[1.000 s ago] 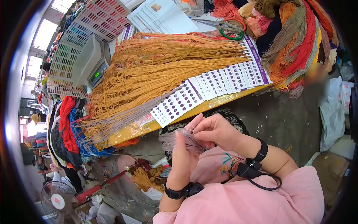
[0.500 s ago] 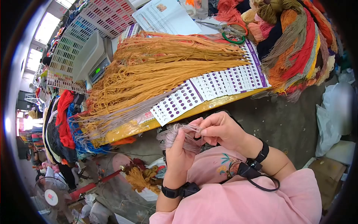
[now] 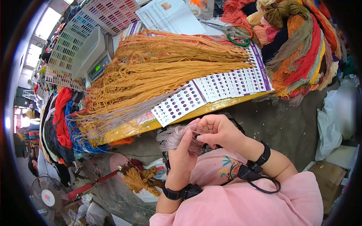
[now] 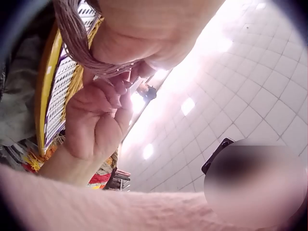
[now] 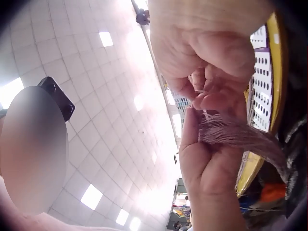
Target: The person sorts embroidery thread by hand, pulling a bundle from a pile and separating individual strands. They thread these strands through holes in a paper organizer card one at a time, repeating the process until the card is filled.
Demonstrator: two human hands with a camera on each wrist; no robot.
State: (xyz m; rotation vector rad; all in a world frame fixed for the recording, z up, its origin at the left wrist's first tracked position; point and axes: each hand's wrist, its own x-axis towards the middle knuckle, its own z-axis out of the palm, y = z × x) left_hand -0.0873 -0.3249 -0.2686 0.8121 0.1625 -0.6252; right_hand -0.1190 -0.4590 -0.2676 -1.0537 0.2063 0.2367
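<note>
A skein of greyish-mauve yarn (image 3: 172,139) is held in my left hand (image 3: 184,158), the thumb lying up along it. My right hand (image 3: 224,132) meets the left at the skein's right side, thumb and index finger pinching fine strands there. In the right wrist view the yarn (image 5: 240,132) fans out from between the left fingers and trails away past the hand. From the left wrist view, a looped bundle of the yarn (image 4: 77,36) hangs past the left palm, with the right fingertips close together beside it. The pinched strands themselves are mostly hidden by the fingers.
Beyond the hands, a yellow-edged table (image 3: 130,132) bears long golden yarn strands (image 3: 158,81) fixed to perforated cards (image 3: 179,105). Scissors (image 3: 237,39), a digital scale (image 3: 98,67) and a colour chart (image 3: 71,49) sit farther back. Multicoloured skeins (image 3: 298,49) lie right; a fan (image 3: 49,197) stands lower left.
The right hand first pinched at the skein, drew strands slightly right at half a second ago, and is now back close against the left fingers. The left hand keeps its hold on the skein.
</note>
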